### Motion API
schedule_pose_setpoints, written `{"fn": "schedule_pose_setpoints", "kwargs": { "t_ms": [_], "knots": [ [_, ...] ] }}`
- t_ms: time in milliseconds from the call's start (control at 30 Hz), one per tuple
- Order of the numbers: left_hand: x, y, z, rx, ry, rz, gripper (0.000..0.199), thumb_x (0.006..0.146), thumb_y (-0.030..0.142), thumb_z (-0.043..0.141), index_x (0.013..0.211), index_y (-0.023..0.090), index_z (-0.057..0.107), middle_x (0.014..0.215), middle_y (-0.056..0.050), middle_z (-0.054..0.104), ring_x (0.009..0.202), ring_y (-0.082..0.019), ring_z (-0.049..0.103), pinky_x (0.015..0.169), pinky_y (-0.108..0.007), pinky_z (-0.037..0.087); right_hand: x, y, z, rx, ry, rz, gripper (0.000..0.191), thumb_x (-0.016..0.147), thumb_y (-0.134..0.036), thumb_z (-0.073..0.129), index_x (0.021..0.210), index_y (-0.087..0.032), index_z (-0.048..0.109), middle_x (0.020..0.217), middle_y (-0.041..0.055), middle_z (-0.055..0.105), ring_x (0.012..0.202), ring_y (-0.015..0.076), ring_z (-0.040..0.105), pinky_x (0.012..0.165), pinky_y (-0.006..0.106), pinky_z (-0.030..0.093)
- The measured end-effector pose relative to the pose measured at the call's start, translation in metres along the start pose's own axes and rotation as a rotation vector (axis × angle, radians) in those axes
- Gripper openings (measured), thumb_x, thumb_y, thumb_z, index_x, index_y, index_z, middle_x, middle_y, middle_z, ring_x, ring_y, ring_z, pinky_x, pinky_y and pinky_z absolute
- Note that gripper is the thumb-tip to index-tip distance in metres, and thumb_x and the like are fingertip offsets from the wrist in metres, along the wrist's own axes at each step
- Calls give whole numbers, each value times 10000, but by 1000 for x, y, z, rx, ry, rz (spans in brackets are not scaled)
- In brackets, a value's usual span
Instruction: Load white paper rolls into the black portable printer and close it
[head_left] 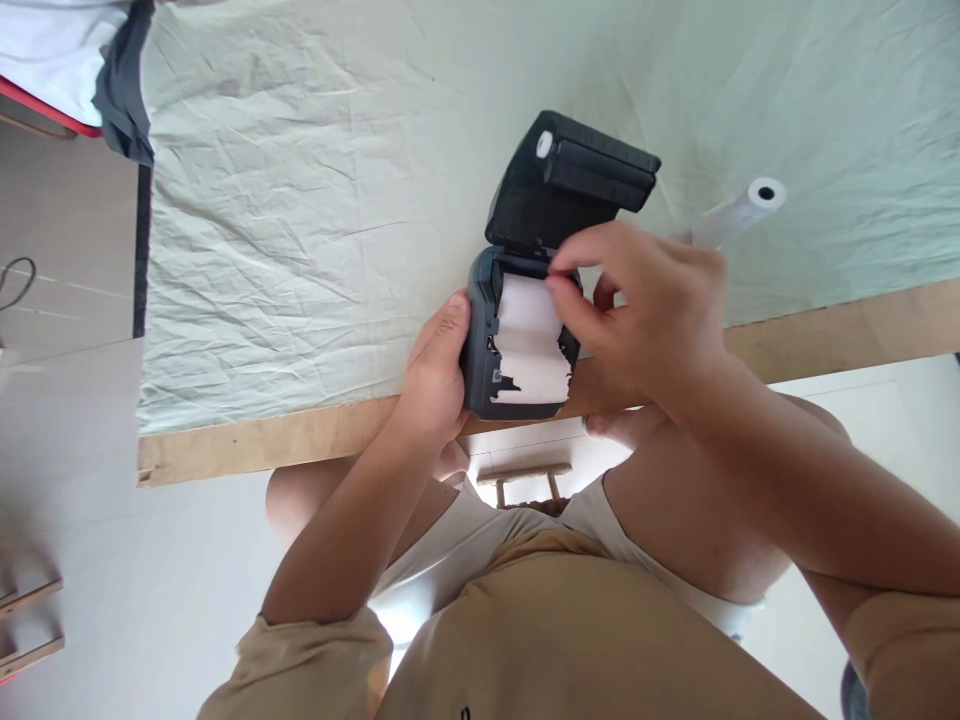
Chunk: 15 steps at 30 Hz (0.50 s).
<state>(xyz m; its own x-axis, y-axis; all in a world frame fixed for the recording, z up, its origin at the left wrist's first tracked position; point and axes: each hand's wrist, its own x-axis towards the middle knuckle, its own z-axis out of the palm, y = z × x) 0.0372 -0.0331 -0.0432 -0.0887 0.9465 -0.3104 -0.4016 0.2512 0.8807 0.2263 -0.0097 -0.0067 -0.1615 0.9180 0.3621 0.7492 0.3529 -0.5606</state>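
A dark portable receipt printer [480, 385] is held at the table's front edge, its black lid [517, 200] swung up and back. White paper [529, 330] with a ragged lower end lies in its open compartment. My left hand [439, 370] grips the printer's left side, thumb along the edge. Over the compartment's upper right, my right hand [645, 290] has thumb and forefinger pinched together by the top of the paper. Whatever is between those fingertips is too small to make out. Behind that hand, a white paper roll [739, 212] with a dark core lies on the cloth.
A pale green, wrinkled cloth [300, 200] covers the table, whose bare wooden edge [262, 445] runs along the front. Dark and white fabric [124, 90] sits at the upper left. Under the table edge is a small wooden stool or rack [525, 475], between my legs.
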Motion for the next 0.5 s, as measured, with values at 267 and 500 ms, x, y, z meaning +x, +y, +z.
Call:
{"fn": "schedule_pose_setpoints", "kwargs": {
  "t_ms": [267,500],
  "knots": [
    [0,0,0,-29,22,6,458,1011,592,849,788,227,684,664,41,637,612,-131,640,640,-267,592,9,-14,-6,-262,-238,-51,271,1064,-295,574,829,-230,692,901,35,774,640,157,502,612,366,203],
    [-1,6,2,-5,22,-65,443,983,609,869,826,222,719,654,33,652,650,-166,700,675,-298,620,17,-3,-16,-9,-347,-73,207,888,-357,809,1087,-340,753,826,-13,773,586,192,546,568,377,345]
  ]
}}
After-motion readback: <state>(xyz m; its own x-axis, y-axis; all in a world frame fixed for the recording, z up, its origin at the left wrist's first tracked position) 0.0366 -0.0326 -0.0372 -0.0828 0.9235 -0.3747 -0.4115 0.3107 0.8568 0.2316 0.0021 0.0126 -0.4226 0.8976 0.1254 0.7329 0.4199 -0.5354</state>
